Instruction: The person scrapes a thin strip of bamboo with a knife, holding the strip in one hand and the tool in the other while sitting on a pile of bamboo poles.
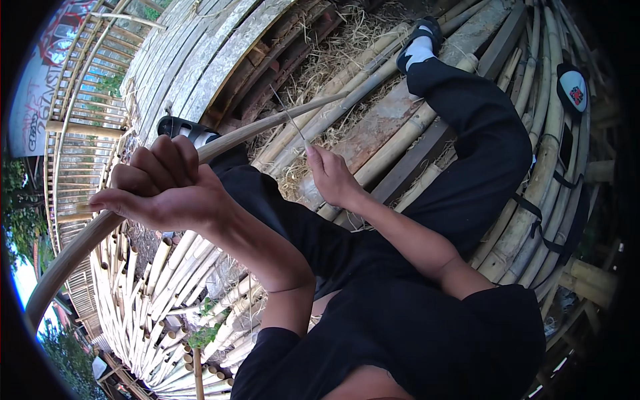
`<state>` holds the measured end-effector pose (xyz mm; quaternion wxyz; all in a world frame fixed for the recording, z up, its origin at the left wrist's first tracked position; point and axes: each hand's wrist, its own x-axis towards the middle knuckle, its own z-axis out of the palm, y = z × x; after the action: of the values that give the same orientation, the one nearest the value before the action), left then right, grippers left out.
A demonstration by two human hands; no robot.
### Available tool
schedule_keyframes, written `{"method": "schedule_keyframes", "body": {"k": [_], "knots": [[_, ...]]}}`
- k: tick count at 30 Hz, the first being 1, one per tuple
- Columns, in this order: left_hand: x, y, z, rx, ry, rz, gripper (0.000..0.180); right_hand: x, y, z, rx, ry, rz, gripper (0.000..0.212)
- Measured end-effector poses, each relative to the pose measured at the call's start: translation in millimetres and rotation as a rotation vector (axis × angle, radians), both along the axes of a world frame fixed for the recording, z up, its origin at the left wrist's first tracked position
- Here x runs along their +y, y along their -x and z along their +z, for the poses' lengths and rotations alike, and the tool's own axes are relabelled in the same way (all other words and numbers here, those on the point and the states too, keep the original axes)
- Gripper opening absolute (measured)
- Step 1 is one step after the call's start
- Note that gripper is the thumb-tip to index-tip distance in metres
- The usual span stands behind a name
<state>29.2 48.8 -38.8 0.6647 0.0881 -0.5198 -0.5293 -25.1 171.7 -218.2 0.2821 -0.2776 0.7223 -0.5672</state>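
Observation:
A long wooden pole [260,127] runs slantwise from the lower left to the upper middle, tapering toward its far end. My left hand [163,187] is closed round it, knuckles up, the thumb lying toward the left. My right hand [331,175] grips a thin-bladed knife [280,101] by its handle, most of which is hidden in the fingers. The narrow blade points up and left and crosses the pole; whether its edge touches the wood I cannot tell. My legs in dark trousers [480,127] are spread on both sides of the work.
I sit on bamboo poles [547,153]. A cap [573,91] and black straps [543,233] lie at the right. Pale shavings [333,63] litter the ground ahead. A plank platform [200,50] stands at the upper left, beside a bamboo fence [87,120]. More cut bamboo [160,300] is stacked at the lower left.

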Motion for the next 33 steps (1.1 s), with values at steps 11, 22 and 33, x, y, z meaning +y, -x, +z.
{"method": "schedule_keyframes", "body": {"k": [11,22,33], "knots": [[-7.8,-18.4,-8.3,0.022,-0.062,-0.021,0.056,-2.4,7.8,-41.1,0.234,-0.193,-0.062,0.043],[-10.0,-27.9,-15.1,0.058,-0.153,-0.096,0.056,26.4,48.5,-113.6,-0.231,-0.589,-0.304,0.049],[-4.6,-21.5,-10.8,0.047,-0.057,-0.212,0.055,4.8,6.3,13.8,0.074,-0.124,-0.015,0.048]]}}
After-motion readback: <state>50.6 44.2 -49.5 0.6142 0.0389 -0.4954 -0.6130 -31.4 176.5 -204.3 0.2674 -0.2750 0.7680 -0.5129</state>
